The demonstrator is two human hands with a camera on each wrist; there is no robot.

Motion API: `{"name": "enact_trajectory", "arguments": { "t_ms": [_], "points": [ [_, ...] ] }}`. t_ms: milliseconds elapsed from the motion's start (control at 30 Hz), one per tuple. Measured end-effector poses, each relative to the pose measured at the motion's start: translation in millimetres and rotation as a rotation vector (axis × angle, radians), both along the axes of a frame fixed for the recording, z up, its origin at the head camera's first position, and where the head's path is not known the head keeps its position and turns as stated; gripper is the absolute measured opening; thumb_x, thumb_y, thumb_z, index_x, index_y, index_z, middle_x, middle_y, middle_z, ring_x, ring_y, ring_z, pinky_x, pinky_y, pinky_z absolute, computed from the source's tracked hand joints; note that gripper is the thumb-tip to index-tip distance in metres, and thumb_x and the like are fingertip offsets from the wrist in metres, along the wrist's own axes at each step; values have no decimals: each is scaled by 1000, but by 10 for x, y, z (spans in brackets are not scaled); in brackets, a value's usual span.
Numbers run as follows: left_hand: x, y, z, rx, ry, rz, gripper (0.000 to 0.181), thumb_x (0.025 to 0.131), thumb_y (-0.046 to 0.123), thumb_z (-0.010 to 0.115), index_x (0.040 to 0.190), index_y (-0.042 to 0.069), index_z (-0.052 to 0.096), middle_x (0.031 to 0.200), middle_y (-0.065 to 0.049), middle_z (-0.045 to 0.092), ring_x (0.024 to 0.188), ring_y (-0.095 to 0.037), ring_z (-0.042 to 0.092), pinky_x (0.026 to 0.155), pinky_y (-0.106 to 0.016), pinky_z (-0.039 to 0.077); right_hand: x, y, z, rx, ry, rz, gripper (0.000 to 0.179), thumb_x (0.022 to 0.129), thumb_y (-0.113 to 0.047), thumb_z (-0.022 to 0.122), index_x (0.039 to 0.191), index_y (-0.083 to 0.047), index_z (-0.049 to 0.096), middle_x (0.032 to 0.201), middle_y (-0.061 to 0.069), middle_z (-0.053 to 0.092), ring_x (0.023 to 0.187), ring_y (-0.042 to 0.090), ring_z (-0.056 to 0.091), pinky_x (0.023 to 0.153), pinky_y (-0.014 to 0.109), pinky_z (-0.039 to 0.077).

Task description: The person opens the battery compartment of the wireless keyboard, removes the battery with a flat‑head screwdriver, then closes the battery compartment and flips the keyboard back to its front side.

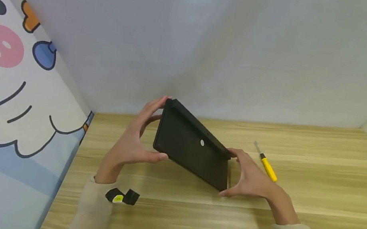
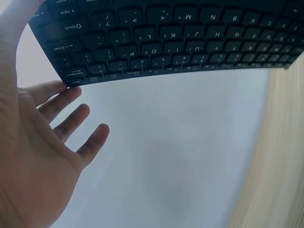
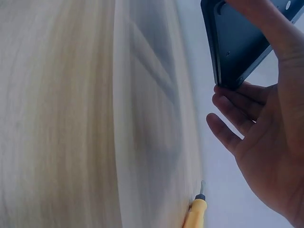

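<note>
A black keyboard (image 1: pixel 192 148) is held up tilted over the table, its plain underside with a small pale round spot toward the head view. Its rows of keys (image 2: pixel 180 42) show in the left wrist view. My left hand (image 1: pixel 133 138) grips one short end, thumb on the lower edge and fingers at the upper corner. At the other end my right hand (image 1: pixel 249 176) pinches the keyboard between thumb and fingers. In the right wrist view, the right fingertips (image 3: pixel 228 102) sit at a corner of the dark underside (image 3: pixel 237 42).
A screwdriver (image 1: pixel 269 168) with a yellow handle lies on the wooden table (image 1: pixel 186 228), just beyond the right hand. A pale wall (image 1: pixel 233 58) rises behind the table. To the left stands a panel (image 1: pixel 26 96) with cartoon drawings.
</note>
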State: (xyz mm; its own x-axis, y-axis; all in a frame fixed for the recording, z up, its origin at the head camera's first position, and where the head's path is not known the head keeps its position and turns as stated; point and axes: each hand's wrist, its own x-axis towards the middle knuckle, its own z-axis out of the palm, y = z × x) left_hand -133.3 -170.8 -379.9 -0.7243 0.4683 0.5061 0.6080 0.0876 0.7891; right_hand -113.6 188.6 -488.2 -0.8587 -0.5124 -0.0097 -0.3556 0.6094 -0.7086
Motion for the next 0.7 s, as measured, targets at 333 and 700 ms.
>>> {"name": "enact_trajectory", "arguments": {
  "t_ms": [333, 700],
  "points": [
    [58, -233, -86, -74, -45, 45, 117, 71, 37, 94, 163, 14, 27, 166, -7, 32, 152, -21, 33, 122, -32, 37, -12, 46, 74, 40, 64, 0, 128, 56, -57, 97, 156, -10, 32, 152, 13, 45, 140, 36, 46, 114, 62, 42],
    [148, -412, -200, -263, -103, 159, 124, 65, 7, 95, 164, 21, 23, 169, -3, 27, 154, -15, 29, 121, -52, 38, -62, 127, 131, 87, 122, -5, 130, 57, -55, 97, 158, -8, 32, 154, 12, 44, 143, 37, 43, 114, 64, 39]
  ]
}}
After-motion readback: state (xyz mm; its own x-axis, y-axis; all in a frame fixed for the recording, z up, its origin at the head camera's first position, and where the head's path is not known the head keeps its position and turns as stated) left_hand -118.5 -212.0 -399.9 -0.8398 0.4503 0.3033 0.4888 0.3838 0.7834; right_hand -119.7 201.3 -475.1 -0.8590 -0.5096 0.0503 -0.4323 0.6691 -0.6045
